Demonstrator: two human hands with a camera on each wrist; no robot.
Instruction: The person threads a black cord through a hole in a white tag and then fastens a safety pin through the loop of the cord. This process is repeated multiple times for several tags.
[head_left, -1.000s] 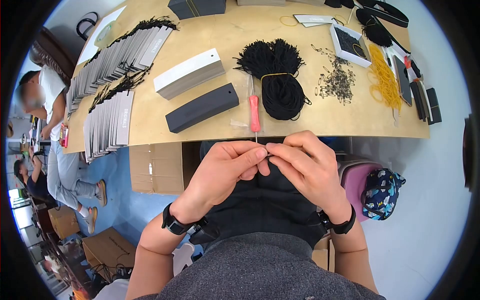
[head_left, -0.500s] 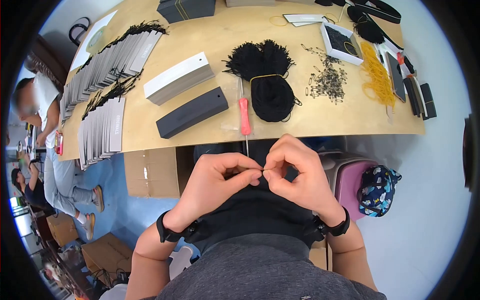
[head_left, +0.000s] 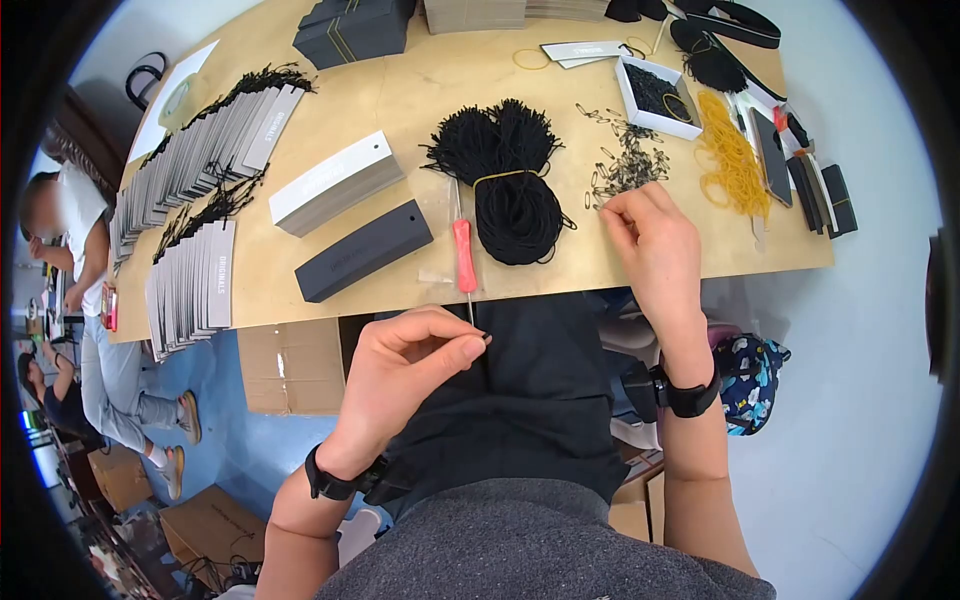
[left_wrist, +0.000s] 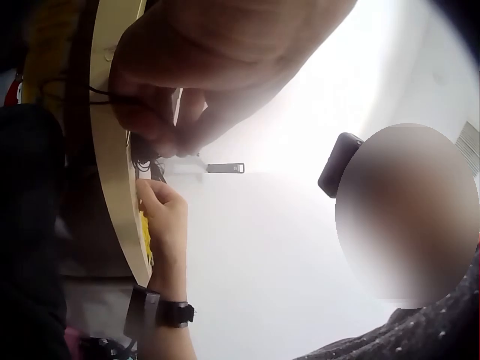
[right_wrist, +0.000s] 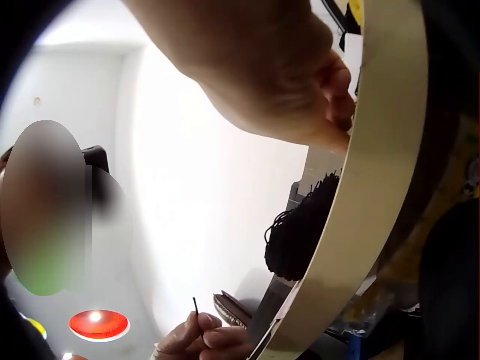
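Observation:
My left hand [head_left: 478, 342] is held over my lap, just below the table's front edge, and pinches a thin black cord end [right_wrist: 195, 304] between thumb and forefinger. My right hand [head_left: 612, 208] lies over the wooden table [head_left: 700, 255]. Its bent fingertips touch down at the near edge of a scatter of small black safety pins [head_left: 625, 165]. The frames do not show whether a pin is between its fingers. A bundle of black cords [head_left: 510, 190] tied with a yellow band lies between the hands, beside a red-handled awl [head_left: 463, 255].
A white tag stack [head_left: 335, 180], a black tag stack [head_left: 365, 250] and rows of grey strung tags [head_left: 195, 275] fill the table's left. Yellow rubber bands [head_left: 730, 155] and a white box [head_left: 655, 95] lie at the right. A cardboard box [head_left: 290, 365] and a patterned bag [head_left: 755, 380] sit below.
The hands, pinched together over my lap before, have parted. My right hand has moved up and right onto the table to the pins. My left hand stays low, still pinching the cord.

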